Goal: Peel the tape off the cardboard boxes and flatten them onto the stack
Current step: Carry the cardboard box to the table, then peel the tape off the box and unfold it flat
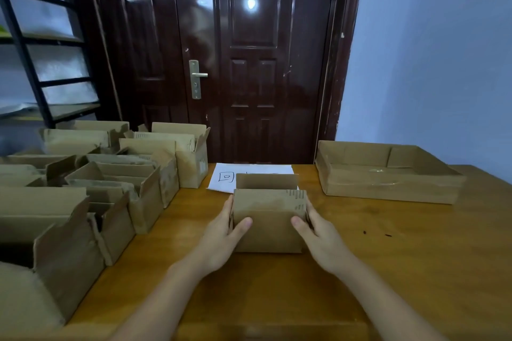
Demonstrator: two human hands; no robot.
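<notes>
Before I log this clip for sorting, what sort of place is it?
Probably a small storeroom or packing room: opened cardboard boxes crowd a wooden table, a black metal shelf rack stands to the left, and a dark panelled door faces the person.

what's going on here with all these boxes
A person holds a small cardboard box on the wooden table, the left hand and right hand gripping its two sides. Its top flaps are open. A crowd of open boxes waits to the left, a shallow cardboard tray sits to the right, and a sheet of paper lies behind the held box.
</notes>
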